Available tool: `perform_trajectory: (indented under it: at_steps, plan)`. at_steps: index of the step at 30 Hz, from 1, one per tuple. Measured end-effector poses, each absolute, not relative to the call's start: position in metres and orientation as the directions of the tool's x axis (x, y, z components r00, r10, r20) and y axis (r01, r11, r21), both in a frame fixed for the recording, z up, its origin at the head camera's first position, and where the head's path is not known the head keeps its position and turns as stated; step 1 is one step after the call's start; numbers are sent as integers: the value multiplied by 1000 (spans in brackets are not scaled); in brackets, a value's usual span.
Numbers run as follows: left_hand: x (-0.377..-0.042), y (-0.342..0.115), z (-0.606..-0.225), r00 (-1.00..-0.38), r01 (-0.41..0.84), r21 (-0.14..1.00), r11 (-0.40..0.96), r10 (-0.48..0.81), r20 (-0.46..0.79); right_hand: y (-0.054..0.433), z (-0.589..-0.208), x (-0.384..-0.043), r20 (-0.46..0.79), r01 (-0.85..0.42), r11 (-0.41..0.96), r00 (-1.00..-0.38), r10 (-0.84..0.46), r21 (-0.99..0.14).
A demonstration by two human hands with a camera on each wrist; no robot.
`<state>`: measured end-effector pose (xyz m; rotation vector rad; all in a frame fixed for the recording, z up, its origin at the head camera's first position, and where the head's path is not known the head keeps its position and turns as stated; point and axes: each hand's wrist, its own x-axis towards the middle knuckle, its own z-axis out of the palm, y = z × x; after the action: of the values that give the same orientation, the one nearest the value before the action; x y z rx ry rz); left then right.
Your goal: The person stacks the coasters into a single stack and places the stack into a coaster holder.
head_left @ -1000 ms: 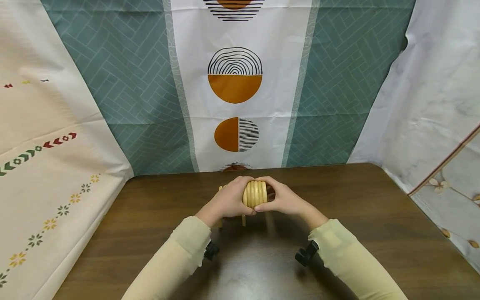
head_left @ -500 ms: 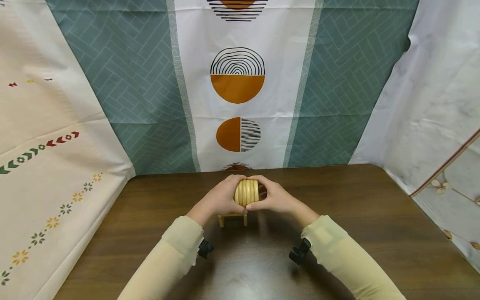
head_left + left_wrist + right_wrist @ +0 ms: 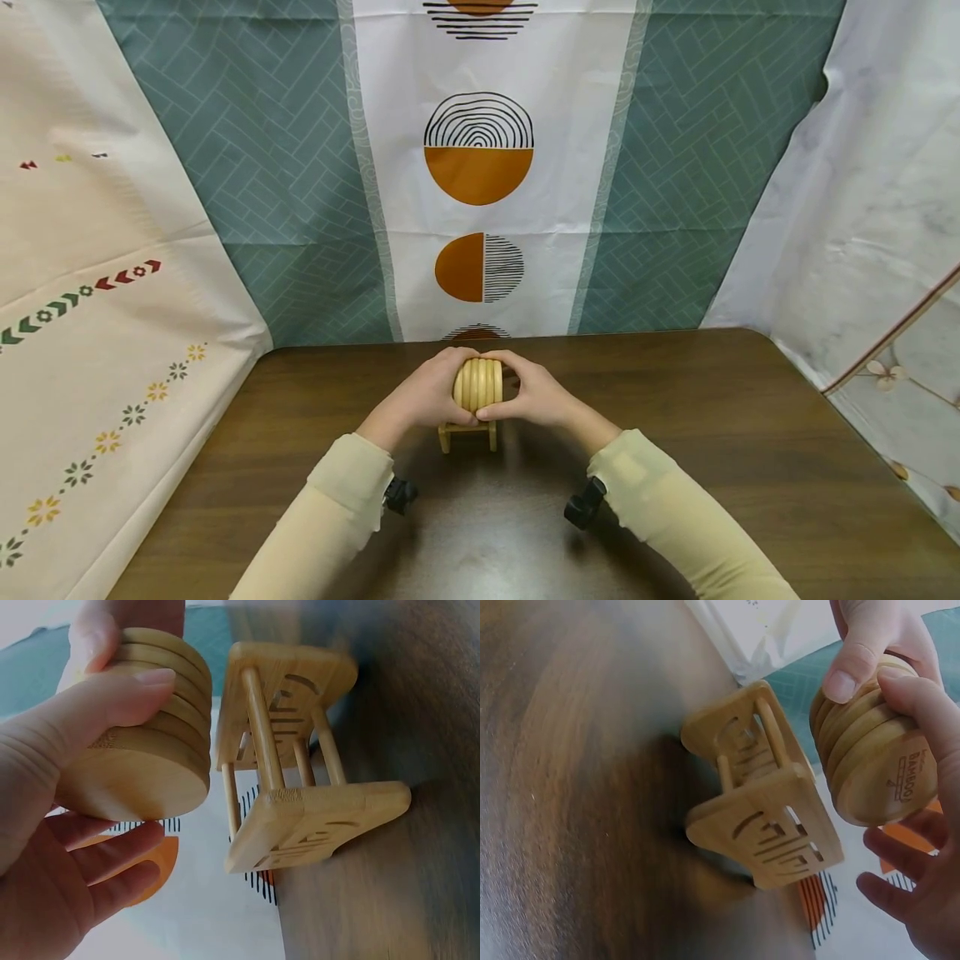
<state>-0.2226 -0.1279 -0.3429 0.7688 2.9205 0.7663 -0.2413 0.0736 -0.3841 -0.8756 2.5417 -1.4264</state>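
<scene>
A stack of several round bamboo coasters (image 3: 478, 385) is held on edge between both hands, over the bamboo coaster holder (image 3: 444, 439). My left hand (image 3: 422, 393) grips the stack's left side, thumb across the rims in the left wrist view. From the right, my right hand (image 3: 536, 396) grips it too, its thumb close by the other thumb. The lower fingers of both hands spread loosely under the stack. In the right wrist view, the end coaster (image 3: 885, 784) shows a printed "BAMBOO" mark. Slatted cut-outs mark the holder's two end panels (image 3: 300, 806), joined by round rods; no coasters show in it.
The brown wooden table (image 3: 480, 533) extends around the holder on all sides. A patterned cloth (image 3: 480, 175) hangs along its back edge, with pale cloths at left (image 3: 112, 350) and right (image 3: 847, 250). Each wrist carries a small black camera.
Both hands have moved left together with the coaster stack, so it now sits over the holder. More of the holder's front shows below the hands. The grip looks the same.
</scene>
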Motion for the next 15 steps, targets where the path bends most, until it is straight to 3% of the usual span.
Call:
perform_trajectory:
  at_steps: [15]
  plan:
    - [-223,-137,-353,-889,432,472,769,451,79,62,-395,-243,176,-441,417,-825,-537,-795]
